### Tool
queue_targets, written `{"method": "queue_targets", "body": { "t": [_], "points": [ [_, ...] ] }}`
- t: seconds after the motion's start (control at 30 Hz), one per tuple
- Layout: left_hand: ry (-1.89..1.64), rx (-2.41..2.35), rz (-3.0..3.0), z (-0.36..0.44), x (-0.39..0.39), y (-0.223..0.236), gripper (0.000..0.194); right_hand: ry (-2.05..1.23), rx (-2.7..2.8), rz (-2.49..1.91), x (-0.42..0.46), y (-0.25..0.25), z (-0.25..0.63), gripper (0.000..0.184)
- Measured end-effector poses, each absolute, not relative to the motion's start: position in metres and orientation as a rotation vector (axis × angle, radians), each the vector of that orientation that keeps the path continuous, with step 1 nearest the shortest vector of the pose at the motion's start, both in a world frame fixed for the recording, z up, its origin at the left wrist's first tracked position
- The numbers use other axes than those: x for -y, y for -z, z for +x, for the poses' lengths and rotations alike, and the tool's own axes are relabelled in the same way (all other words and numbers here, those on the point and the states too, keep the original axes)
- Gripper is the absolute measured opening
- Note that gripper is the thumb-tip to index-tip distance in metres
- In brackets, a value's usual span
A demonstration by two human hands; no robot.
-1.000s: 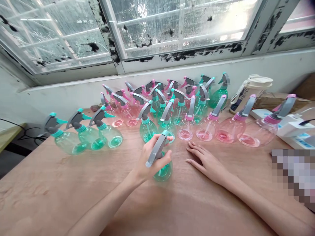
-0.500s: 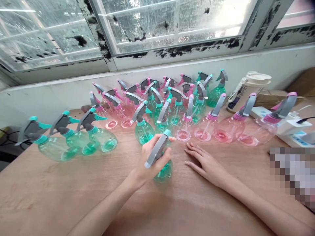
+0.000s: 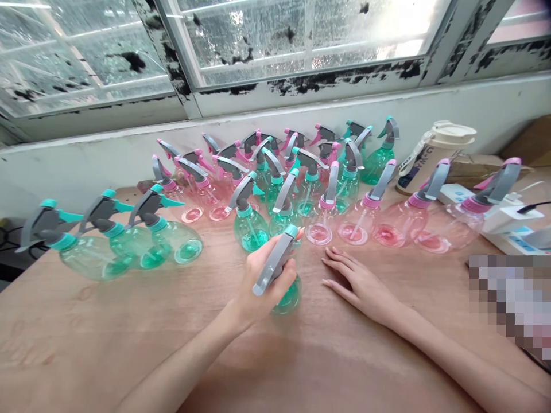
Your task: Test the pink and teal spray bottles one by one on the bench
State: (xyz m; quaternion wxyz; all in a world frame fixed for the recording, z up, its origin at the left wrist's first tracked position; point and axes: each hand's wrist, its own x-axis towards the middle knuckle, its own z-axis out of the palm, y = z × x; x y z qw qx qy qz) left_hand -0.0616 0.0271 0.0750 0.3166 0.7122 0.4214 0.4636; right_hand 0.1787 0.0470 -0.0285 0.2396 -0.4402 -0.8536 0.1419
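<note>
My left hand (image 3: 258, 281) is wrapped round the neck of a green spray bottle (image 3: 287, 298) with a grey trigger head (image 3: 273, 261); the bottle stands on the wooden table (image 3: 107, 344) in front of me. My right hand (image 3: 359, 281) lies flat on the table just right of it, fingers stretched out and holding nothing. Behind both hands stand rows of spray bottles, green ones (image 3: 249, 226) and pink ones (image 3: 321, 226).
Three green bottles (image 3: 129, 244) stand apart at the left. A row of pink bottles (image 3: 430, 226) runs to the right. A cream lidded cup (image 3: 439, 152), a white power strip (image 3: 508, 221) and a blurred patch (image 3: 510, 301) sit at the right. A window ledge (image 3: 275, 123) backs the table.
The view has shifted slightly to the right and up. My left hand keeps its hold on the green bottle and the right hand stays flat.
</note>
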Motion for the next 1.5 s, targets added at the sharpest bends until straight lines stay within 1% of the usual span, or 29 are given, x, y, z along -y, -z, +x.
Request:
{"method": "queue_targets", "body": {
  "t": [0.27,0.5,0.73,0.8,0.9,1.03,1.13,1.27,1.5],
  "points": [
    [-1.231,-1.068,1.879,-0.059,-0.026,-0.083,0.031,-0.386,2.334,-1.205,-0.047,0.029,0.178,0.049],
    [-1.221,-1.073,1.886,-0.059,-0.026,-0.082,0.028,-0.376,2.344,-1.205,-0.047,0.030,0.179,0.049],
    [-1.190,-1.201,1.875,-0.056,-0.029,-0.084,0.008,-0.353,2.383,-1.219,-0.048,0.029,0.179,0.051],
    [-1.184,-1.221,1.888,-0.055,-0.029,-0.087,0.011,-0.349,2.388,-1.222,-0.049,0.029,0.179,0.052],
    [-1.187,-1.196,1.864,-0.055,-0.027,-0.088,0.010,-0.343,2.385,-1.226,-0.049,0.029,0.180,0.051],
    [-1.214,-1.175,1.896,-0.057,-0.025,-0.083,0.028,-0.340,2.374,-1.216,-0.049,0.030,0.180,0.050],
    [-1.248,-1.176,1.913,-0.058,-0.024,-0.078,0.034,-0.358,2.362,-1.216,-0.048,0.029,0.179,0.050],
    [-1.269,-1.160,1.889,-0.057,-0.023,-0.075,0.036,-0.368,2.361,-1.229,-0.048,0.029,0.179,0.051],
    [-1.280,-1.134,1.852,-0.056,-0.025,-0.075,0.032,-0.357,2.368,-1.231,-0.048,0.029,0.179,0.051]
  ]
}}
